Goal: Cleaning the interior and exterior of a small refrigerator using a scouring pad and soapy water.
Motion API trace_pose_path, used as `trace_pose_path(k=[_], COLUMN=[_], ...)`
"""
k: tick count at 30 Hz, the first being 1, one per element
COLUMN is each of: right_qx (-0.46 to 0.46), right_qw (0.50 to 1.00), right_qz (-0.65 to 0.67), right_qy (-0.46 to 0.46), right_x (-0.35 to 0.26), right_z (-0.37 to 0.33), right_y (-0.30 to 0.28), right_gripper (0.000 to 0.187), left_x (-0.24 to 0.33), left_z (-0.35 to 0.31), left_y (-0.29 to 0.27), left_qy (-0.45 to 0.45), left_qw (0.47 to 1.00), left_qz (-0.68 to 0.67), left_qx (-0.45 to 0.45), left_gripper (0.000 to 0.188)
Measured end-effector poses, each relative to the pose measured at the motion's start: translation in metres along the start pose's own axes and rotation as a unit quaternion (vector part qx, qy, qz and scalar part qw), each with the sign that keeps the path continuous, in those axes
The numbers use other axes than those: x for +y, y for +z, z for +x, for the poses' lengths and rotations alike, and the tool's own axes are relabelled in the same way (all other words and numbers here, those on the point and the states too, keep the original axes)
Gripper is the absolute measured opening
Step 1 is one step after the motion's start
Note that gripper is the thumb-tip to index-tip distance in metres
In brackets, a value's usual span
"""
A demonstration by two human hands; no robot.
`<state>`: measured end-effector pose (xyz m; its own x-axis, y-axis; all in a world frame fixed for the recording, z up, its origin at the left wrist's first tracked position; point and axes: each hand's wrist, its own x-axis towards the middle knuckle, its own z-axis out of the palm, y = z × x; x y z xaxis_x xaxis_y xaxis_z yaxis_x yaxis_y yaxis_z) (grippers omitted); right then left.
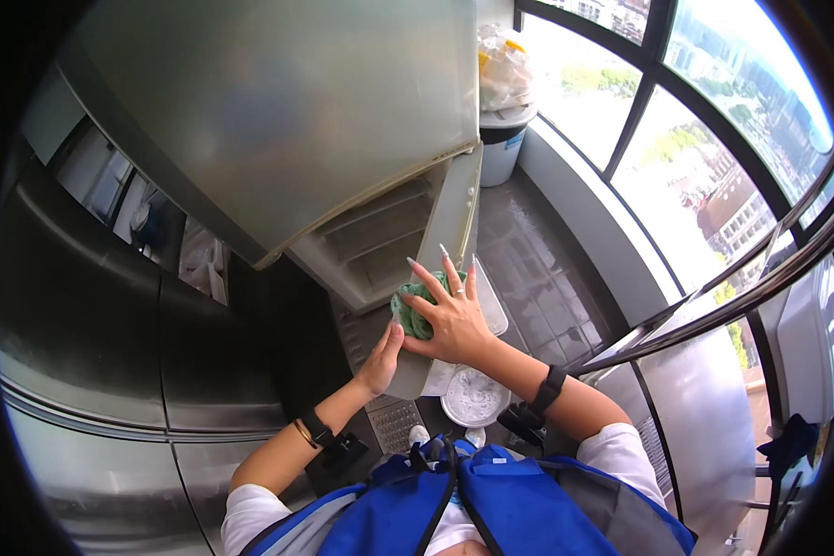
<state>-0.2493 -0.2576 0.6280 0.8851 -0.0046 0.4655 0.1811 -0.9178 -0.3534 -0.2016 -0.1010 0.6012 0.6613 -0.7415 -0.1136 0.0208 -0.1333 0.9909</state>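
A crumpled green cloth [411, 313] lies under my right hand [451, 322], whose fingers are stretched out and spread across it. My left hand [380, 361] is at the cloth's lower left, thumb up, with its fingers bent around the edge of a pale panel [405, 382]; most of those fingers are hidden. That panel seems to continue the opened lower door [454, 199] of a fridge, though my hands cover the join. Behind the door is the fridge compartment [371, 246] with shelf-like ridges. Just below my right wrist stands a round white basin [475, 397] of sudsy water.
A large metal-faced door [278, 111] fills the upper left. Steel cabinets [83, 324] line the left side. A white bin [505, 153] topped by a filled plastic bag [503, 69] stands by the windows. A white tray [494, 310] and a perforated floor plate [397, 426] are near my feet.
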Motion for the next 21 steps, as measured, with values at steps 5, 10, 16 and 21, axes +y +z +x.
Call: trace_pose_path(k=[5, 10, 16, 21], right_qx=[0.021, 0.047, 0.079, 0.121], right_qw=[0.998, 0.997, 0.996, 0.989], right_qz=[0.005, -0.009, 0.003, 0.057], right_qy=[-0.067, -0.057, -0.045, -0.059], right_x=[-0.012, -0.027, -0.04, -0.027], right_z=[0.048, 0.072, 0.093, 0.11], right_y=[0.04, 0.066, 0.089, 0.102], right_gripper=[0.048, 0.04, 0.032, 0.026], left_x=[-0.001, -0.01, 0.046, 0.051], left_z=[0.002, 0.01, 0.045, 0.086], left_y=[-0.062, -0.111, -0.212, -0.257], left_qy=[0.041, 0.101, 0.282, 0.294], left_qw=[0.992, 0.951, 0.728, 0.705], left_qz=[0.116, 0.107, 0.34, 0.423], left_qx=[0.042, 0.273, 0.524, 0.489], left_gripper=[0.058, 0.042, 0.095, 0.112])
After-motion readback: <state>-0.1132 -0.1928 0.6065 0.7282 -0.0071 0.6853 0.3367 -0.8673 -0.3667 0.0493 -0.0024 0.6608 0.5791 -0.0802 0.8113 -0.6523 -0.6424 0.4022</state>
